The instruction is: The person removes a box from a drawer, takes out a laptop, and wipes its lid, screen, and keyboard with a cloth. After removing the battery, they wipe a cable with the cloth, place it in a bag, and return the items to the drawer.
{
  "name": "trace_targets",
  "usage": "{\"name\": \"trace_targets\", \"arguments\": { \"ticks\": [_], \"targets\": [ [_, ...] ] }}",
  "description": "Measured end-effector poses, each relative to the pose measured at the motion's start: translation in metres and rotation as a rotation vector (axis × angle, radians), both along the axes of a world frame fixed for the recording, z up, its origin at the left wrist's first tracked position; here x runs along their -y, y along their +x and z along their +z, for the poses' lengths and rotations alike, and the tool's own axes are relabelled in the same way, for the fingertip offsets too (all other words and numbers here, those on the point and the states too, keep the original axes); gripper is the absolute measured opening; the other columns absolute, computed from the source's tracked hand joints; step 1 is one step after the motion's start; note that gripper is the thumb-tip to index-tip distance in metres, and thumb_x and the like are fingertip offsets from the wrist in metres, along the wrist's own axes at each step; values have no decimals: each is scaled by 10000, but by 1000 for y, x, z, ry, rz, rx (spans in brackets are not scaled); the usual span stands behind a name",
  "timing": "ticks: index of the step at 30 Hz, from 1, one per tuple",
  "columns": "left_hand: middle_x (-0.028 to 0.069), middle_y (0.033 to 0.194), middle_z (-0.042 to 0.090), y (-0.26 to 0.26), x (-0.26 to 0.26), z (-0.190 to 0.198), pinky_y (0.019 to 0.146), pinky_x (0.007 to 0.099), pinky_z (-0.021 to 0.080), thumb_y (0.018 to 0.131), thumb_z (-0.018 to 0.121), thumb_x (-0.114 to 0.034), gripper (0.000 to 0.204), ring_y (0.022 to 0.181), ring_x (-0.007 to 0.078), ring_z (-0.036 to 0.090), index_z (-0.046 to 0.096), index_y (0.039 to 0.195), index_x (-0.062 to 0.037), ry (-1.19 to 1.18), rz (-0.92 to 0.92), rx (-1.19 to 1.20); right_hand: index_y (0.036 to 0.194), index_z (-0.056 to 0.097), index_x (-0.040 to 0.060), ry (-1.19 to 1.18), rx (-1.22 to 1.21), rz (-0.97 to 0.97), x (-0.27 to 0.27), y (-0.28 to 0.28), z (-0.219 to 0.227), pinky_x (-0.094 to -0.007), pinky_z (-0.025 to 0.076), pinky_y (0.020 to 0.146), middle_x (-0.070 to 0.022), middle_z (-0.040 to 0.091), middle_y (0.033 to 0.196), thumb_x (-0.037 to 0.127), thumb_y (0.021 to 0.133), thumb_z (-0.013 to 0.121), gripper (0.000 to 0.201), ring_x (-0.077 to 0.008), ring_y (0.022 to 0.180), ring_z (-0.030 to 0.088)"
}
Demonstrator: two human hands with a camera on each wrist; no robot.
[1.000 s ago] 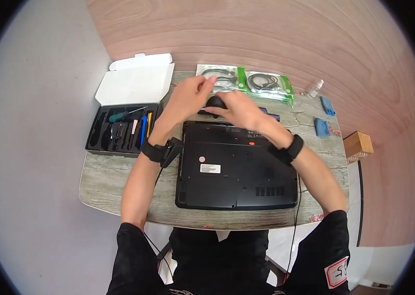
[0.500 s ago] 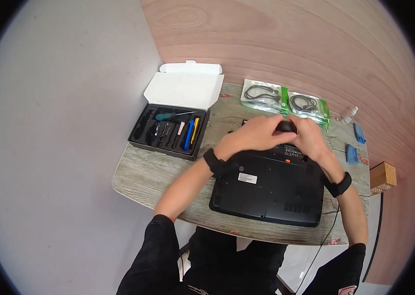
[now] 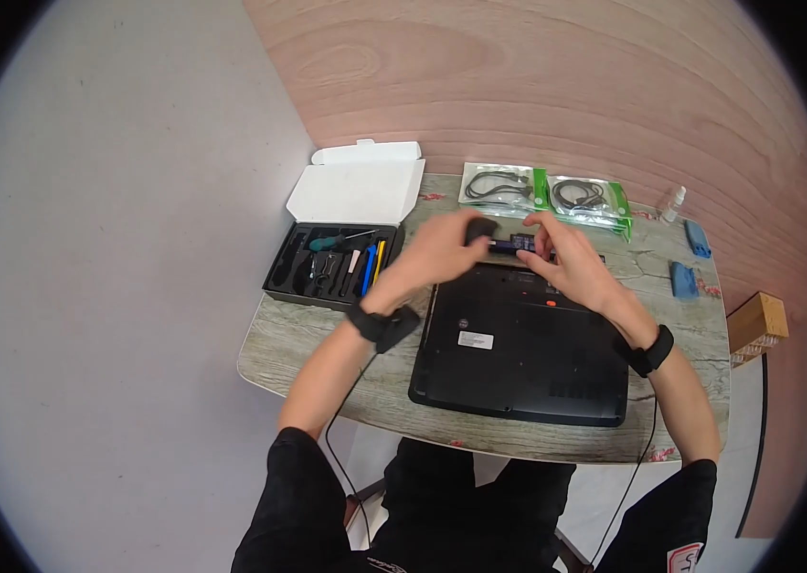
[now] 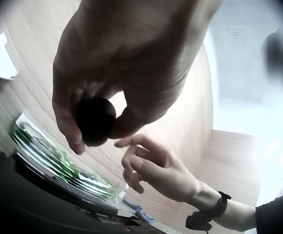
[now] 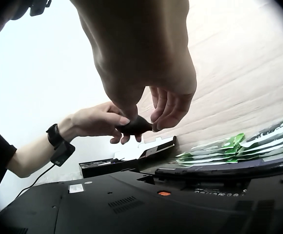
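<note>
My left hand (image 3: 442, 250) holds a black rubber air blower bulb (image 3: 481, 229) above the laptop's far edge. Fingers and thumb wrap its rounded body in the left wrist view, and a tapered tip shows on the blower in the right wrist view. My right hand (image 3: 571, 263) hovers to the right of it, thumb and fingers parted with nothing between them. Below lies a black laptop (image 3: 518, 353), underside up, with a white label and an orange latch. A long dark battery (image 3: 524, 243) sits along its far edge, partly hidden by the hands.
An open tool box (image 3: 335, 263) with screwdriver and pry tools stands at the left. Bagged cables (image 3: 499, 187) lie at the back. On the right are a small spray bottle (image 3: 674, 204) and blue cloths (image 3: 684, 280). A wooden box (image 3: 759, 325) stands beyond the table's right edge.
Both hands were together around the blower; now they are apart. The left hand has carried it leftward, and the right hand has let go. The head view has also shifted.
</note>
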State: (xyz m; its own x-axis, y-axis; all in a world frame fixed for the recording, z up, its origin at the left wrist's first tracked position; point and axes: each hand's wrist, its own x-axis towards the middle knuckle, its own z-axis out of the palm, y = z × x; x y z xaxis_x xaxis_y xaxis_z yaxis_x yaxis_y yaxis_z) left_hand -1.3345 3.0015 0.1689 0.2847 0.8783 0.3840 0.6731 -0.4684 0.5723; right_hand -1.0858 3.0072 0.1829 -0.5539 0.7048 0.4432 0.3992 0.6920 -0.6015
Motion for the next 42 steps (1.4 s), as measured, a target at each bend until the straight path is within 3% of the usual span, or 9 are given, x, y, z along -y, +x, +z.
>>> {"name": "trace_targets", "arguments": {
  "ticks": [2,4,6,8,11,17,23,38,42],
  "targets": [
    [147,948,702,-41,4,-2,678,348,553,901,687,-170,379,740,200,688,617,1230,5,173,66,-20,1078,595,-14,-33,35,-1,-2,7,-4,-393,441,575,-114,574,680,149,939,698,237,-255,609,568],
    [132,917,667,-90,7,-7,640,317,554,896,669,-98,412,725,161,661,540,1277,-10,30,249,67,1063,602,-20,-50,51,-10,-4,15,-10,-400,444,577,-118,589,667,143,953,676,210,-263,597,573],
    [287,966,668,-120,28,15,843,445,531,841,699,-190,480,964,400,689,494,1222,18,-115,451,147,1046,608,-28,-44,46,-24,-7,20,-17,-407,452,582,-124,607,659,139,960,661,195,-273,589,583],
    [302,962,645,-178,22,-14,832,474,522,823,719,-201,484,938,441,672,450,1153,29,45,567,3,992,627,-35,-73,66,-30,-9,24,-18,-413,470,599,-141,645,693,137,958,654,177,-292,618,619],
    [314,983,640,-204,46,-15,830,510,511,824,718,-222,477,928,482,653,449,1120,37,21,724,-165,951,641,-38,-91,98,-25,-10,25,-26,-415,486,620,-155,661,713,143,962,640,182,-309,651,641],
    [329,1040,639,-228,57,-43,823,551,489,928,620,-252,363,967,527,614,468,1094,33,44,750,-261,910,662,-29,-92,143,-2,-10,27,-32,-422,504,653,-179,678,753,153,961,627,192,-346,704,659],
    [276,979,633,-232,44,-64,805,561,478,996,525,-199,227,940,482,605,525,966,26,106,639,-427,901,663,-31,-85,153,-33,-7,35,-32,-432,498,650,-187,670,748,155,956,626,197,-364,697,652],
    [220,982,556,-238,35,-90,784,533,428,937,587,-120,165,908,440,524,509,930,25,317,628,-489,885,662,-36,-110,167,-48,-5,44,-33,-440,471,625,-196,637,709,154,962,615,211,-377,655,616],
    [251,1170,533,-230,39,-86,887,537,430,927,596,-127,183,1051,453,525,504,960,28,243,685,-493,879,658,-36,-130,160,-49,-6,46,-38,-437,462,613,-192,620,688,157,965,611,216,-371,631,597]
  ]
}}
